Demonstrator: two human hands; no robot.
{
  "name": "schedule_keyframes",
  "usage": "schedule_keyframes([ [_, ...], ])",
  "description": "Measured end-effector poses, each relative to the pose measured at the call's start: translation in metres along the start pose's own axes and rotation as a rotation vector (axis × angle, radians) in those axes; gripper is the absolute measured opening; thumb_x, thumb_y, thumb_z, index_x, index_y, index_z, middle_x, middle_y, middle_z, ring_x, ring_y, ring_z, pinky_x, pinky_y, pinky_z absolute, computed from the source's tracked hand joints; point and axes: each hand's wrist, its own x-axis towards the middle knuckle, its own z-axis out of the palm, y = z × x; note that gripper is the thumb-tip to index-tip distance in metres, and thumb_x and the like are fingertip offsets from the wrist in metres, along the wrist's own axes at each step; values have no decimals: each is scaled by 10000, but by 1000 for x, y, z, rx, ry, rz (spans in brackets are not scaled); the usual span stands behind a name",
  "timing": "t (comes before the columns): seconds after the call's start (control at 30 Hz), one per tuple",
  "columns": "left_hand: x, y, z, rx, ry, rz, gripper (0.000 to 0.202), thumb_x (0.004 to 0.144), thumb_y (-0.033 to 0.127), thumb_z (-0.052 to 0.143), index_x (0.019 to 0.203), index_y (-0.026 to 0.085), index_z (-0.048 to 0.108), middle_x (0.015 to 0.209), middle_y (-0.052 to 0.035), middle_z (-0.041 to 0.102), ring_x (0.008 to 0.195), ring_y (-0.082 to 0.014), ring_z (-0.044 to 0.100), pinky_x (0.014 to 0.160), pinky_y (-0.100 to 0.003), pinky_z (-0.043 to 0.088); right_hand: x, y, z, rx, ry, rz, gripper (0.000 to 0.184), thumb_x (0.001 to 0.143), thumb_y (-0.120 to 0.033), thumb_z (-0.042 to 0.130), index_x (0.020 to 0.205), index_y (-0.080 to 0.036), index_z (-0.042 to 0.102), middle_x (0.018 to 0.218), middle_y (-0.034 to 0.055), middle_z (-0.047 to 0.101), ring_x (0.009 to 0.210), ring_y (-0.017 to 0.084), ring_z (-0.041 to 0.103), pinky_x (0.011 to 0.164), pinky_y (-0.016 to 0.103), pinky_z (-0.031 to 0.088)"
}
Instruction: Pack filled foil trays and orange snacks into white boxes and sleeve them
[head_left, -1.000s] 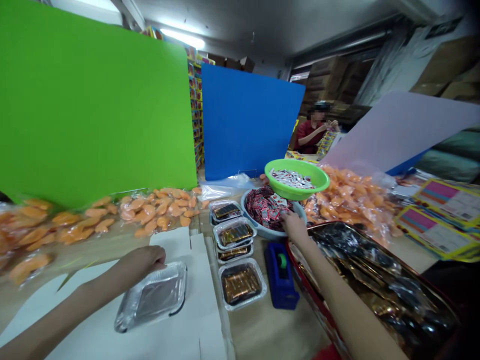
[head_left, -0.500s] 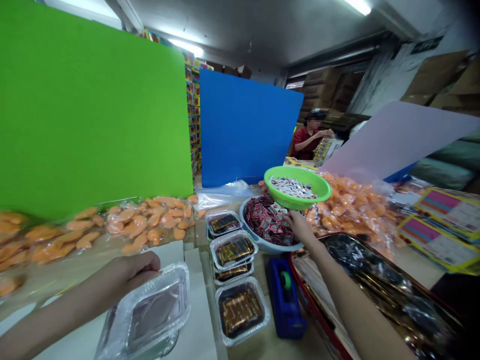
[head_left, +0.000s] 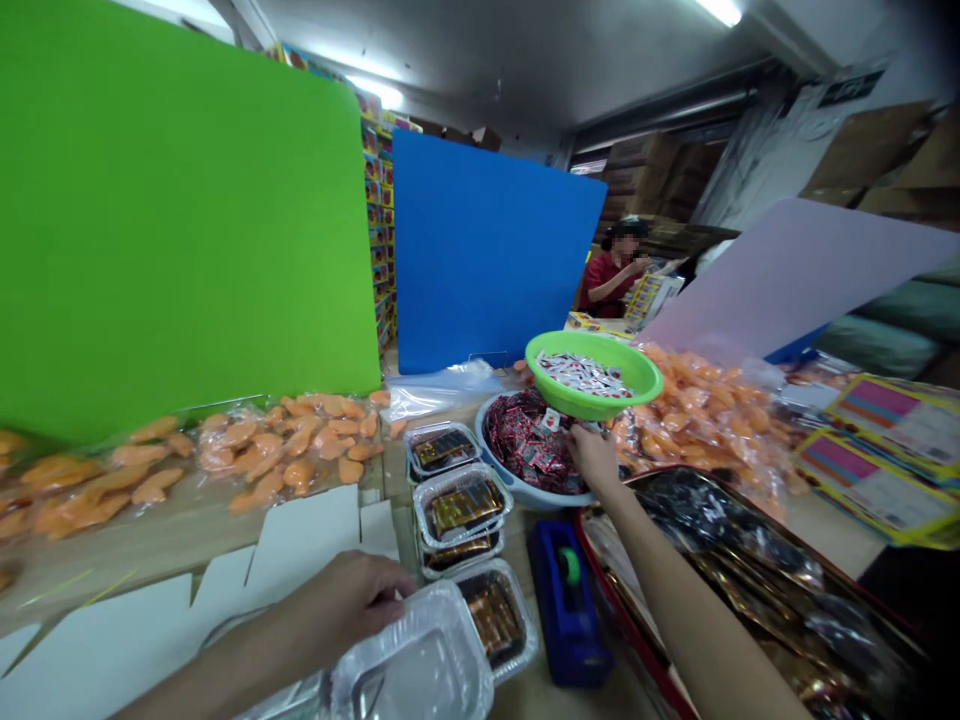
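Note:
My left hand [head_left: 341, 608] is closed on the rim of an empty foil tray [head_left: 409, 665], held low at the bottom middle over white flat cardboard [head_left: 112, 640]. My right hand [head_left: 594, 455] reaches into a pale blue bowl [head_left: 517, 485] of red sachets [head_left: 529, 440], fingers curled among them; what they hold is hidden. A green bowl [head_left: 596, 372] of white sachets rests on the blue bowl's far edge. Three filled foil trays [head_left: 461, 500] stand in a column left of the blue bowl.
Bags of orange snacks [head_left: 247, 455] lie along the left and also behind the bowls [head_left: 697, 415]. A blue tape dispenser [head_left: 566, 600] sits by my right forearm. A red tray of dark packets [head_left: 750, 580] is at right. Green [head_left: 172, 220] and blue [head_left: 487, 250] boards stand behind. Another person [head_left: 615, 270] works far back.
My left hand has carried the empty foil tray rightward and nearer to me, toward the filled trays. My right hand has stayed in the bowl of red sachets.

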Motion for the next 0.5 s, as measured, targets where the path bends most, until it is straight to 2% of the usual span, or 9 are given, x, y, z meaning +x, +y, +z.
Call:
schedule_keyframes([
  [0.13,13,13,10,22,-23,30,216,722,234,438,740,202,651,570,31,545,525,-90,420,476,-169,256,-26,-8,-27,149,53,7,179,836,-279,400,876,-160,528,850,67,617,812,178,552,732,310,390],
  [0.2,22,18,17,41,-11,35,221,722,248,444,759,199,656,569,27,555,518,-91,426,472,-174,254,-54,-24,-45,366,21,-64,171,830,-317,418,873,-174,501,822,35,611,755,150,564,680,274,424],
  [0.3,35,26,28,51,1,61,237,716,240,443,790,191,663,602,19,591,533,-95,452,477,-178,264,-109,-57,-73,869,-138,-207,177,800,-345,491,886,-191,487,804,9,618,746,140,585,666,262,455],
  [0.33,38,29,32,52,-3,78,237,714,236,444,790,187,663,619,16,604,544,-97,464,483,-178,270,-125,-65,-81,945,-247,-230,218,801,-346,502,963,-200,484,827,5,631,757,138,593,669,261,459],
  [0.4,43,34,38,37,-21,107,236,719,245,445,787,180,661,649,12,623,569,-102,485,494,-178,283,-147,-67,-91,959,-330,-232,352,805,-362,505,1122,-222,442,915,15,646,820,145,599,699,272,462],
  [0.43,43,36,41,24,-32,114,237,724,257,445,790,179,659,656,13,627,574,-104,490,494,-177,286,-151,-59,-94,892,-292,-190,371,825,-369,471,1163,-223,426,959,30,643,854,151,596,721,282,460],
  [0.5,41,39,44,-1,-54,108,246,738,281,443,802,176,656,643,16,624,565,-103,489,486,-175,288,-152,-27,-99,592,-105,-4,332,872,-359,362,1142,-198,466,1010,71,630,906,172,585,763,308,445],
])
